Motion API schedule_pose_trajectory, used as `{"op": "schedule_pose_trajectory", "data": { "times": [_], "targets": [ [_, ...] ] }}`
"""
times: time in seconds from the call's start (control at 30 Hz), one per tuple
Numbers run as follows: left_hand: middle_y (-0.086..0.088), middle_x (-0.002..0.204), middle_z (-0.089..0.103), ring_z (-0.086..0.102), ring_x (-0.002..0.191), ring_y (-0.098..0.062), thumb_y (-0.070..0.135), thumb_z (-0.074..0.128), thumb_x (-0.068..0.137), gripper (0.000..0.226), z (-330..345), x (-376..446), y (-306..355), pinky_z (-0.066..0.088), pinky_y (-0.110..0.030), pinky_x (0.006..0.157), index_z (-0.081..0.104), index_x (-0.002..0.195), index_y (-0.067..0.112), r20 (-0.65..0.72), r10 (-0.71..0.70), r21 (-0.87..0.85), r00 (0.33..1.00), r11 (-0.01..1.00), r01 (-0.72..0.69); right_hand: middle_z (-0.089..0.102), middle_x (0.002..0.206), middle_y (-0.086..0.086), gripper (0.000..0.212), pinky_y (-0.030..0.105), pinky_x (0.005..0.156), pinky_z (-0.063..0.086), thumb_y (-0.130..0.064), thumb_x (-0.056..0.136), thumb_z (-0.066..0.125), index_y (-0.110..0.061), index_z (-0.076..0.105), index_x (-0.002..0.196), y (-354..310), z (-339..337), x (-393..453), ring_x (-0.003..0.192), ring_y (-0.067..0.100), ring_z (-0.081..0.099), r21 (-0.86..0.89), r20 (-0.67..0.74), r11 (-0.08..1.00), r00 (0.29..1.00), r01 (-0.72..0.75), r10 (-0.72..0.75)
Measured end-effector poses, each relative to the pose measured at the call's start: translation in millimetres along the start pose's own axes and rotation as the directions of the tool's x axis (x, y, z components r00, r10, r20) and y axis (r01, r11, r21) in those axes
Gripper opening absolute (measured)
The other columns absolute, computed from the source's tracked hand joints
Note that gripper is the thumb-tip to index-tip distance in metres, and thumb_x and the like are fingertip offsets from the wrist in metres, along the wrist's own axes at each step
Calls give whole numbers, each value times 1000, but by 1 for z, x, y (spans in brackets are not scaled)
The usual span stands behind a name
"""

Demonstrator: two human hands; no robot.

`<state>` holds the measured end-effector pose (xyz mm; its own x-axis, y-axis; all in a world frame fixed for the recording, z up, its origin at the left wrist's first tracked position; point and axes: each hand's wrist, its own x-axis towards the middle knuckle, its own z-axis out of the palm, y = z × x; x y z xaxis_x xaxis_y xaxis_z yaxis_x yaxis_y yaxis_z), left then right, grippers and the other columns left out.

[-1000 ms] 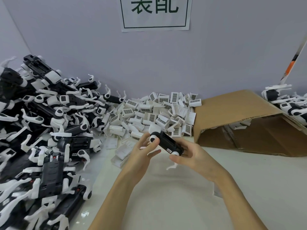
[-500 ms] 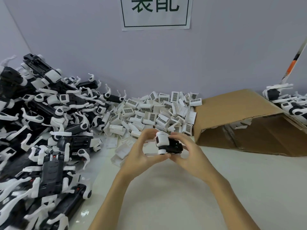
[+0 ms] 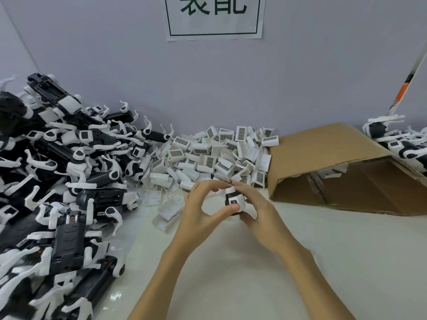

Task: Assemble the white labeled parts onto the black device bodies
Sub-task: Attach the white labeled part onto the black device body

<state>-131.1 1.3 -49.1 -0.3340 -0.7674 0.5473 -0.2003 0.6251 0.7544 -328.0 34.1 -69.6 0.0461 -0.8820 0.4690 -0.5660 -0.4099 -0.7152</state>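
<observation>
Device bodies heap (image 3: 57, 181) on table (image 3: 346, 262) at my left; labeled parts pile (image 3: 215, 155) behind my hands, against wall (image 3: 231, 84). Cardboard box (image 3: 335, 162) right of pile; second heap (image 3: 397, 142) beyond box.

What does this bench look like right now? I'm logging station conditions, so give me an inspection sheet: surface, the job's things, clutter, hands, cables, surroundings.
Surface: white glossy table, bare in front of the person.
Job's things: black device body held above the table with a white part on it; heap of white labeled parts at the back; pile of black device bodies with white clips on the left.
Clutter: cardboard box lying on its side at the right; more black-and-white units behind it.
Hands: left hand and right hand both grip the held device.
Cables: nothing seen.
Surroundings: pale wall with a printed paper sign.
</observation>
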Motion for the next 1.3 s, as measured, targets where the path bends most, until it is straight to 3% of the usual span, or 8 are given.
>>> {"op": "schedule_pose_trajectory", "data": {
  "times": [0.23,0.33,0.43,0.67,0.97,1.1,1.23,1.3],
  "targets": [
    [23,136,64,47,139,-3,65,54,98,35,-9,0,-1,37,-43,115,65,129,53,8,-131,-68,991,989,131,47,126,-10,57,12,106,41,-29,87,85,-35,63,139,-2,0,-1,123,5,54,-120,-111,992,993,34,-48],
    [36,144,53,37,138,13,68,74,86,67,-6,-5,-3,34,-42,117,48,146,55,65,-59,152,996,987,48,42,121,-5,64,18,104,46,-32,88,84,-42,58,146,-4,1,-3,120,12,52,-177,-96,981,991,74,-92],
    [22,128,66,58,126,-5,56,93,75,72,-8,0,-11,48,-35,106,57,136,43,26,-100,62,995,993,98,45,122,-6,70,20,101,50,-35,89,81,-43,51,152,-12,0,-3,119,11,53,-214,-102,972,987,100,-124],
    [4,103,72,71,95,-9,40,94,69,58,-18,4,-20,55,-18,77,62,117,29,63,-343,-394,937,854,339,67,131,-18,65,21,111,46,-44,84,86,-42,57,143,-27,-6,0,129,3,59,303,34,939,986,-163,161],
    [-13,109,79,79,99,-19,73,80,67,79,-6,7,-13,54,-37,94,72,121,16,105,-541,-417,835,738,531,75,85,-6,52,34,83,54,-72,77,72,-26,78,102,-29,-3,3,82,11,70,343,-50,897,948,-279,314],
    [-12,98,80,79,98,-24,82,71,72,78,-10,7,-14,56,-37,91,78,109,13,227,-579,-418,783,669,615,74,73,3,74,36,79,61,-87,74,63,-15,80,81,-27,-10,4,71,15,70,365,49,807,875,-465,482],
    [-13,70,65,72,80,-26,84,76,67,63,-10,7,-14,55,-38,75,77,67,21,281,-631,-384,723,616,688,80,83,12,85,40,78,65,-89,74,62,-9,83,95,-29,-11,6,72,22,75,350,189,630,711,-693,677],
    [-15,71,61,69,73,-26,83,77,67,67,-10,7,-13,50,-33,64,73,72,16,291,-667,-378,686,578,723,80,87,12,85,36,68,63,-91,74,62,-12,82,101,-31,-11,6,71,21,75,356,229,588,678,-726,699]
  ]
}}
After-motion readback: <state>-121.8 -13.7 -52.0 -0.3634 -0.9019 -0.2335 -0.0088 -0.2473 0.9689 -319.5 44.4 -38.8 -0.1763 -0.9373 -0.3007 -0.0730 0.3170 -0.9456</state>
